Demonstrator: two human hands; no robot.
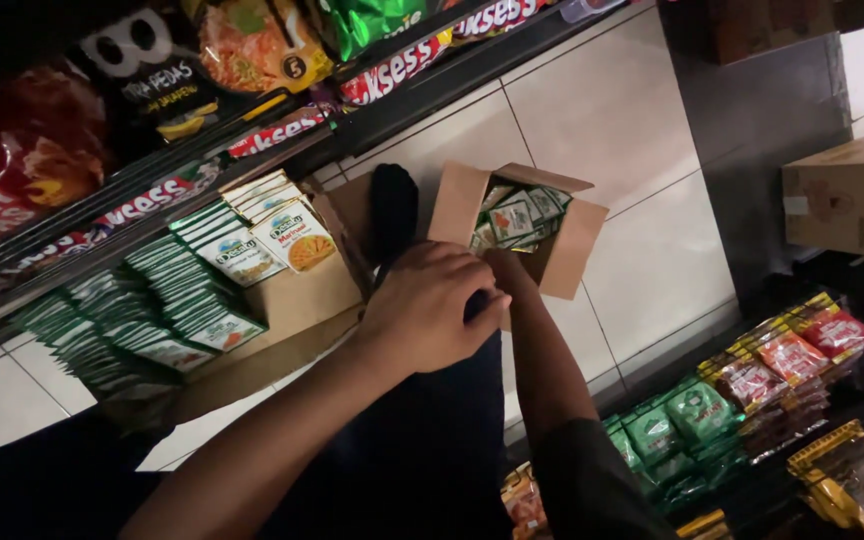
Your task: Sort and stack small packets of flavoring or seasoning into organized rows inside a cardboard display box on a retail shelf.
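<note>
A small open cardboard box (580, 248) stands on the tiled floor (602, 110), filled with green and white sachets (517, 216). My right hand (505, 268) reaches to the box's near edge; its fingers are mostly hidden behind my left hand. My left hand (430, 308) is curled into a loose fist just in front of the box, over my dark trouser leg (422, 440), and I see nothing held in it. My dark foot (393, 205) rests on the floor beside the box.
Rows of green and white sachets (192, 292) fill a cardboard tray (304, 292) on the left shelf, with snack bags (22, 150) above. On the right a shelf holds red (794, 358) and green packets (674, 420). A closed carton (847, 195) sits further right.
</note>
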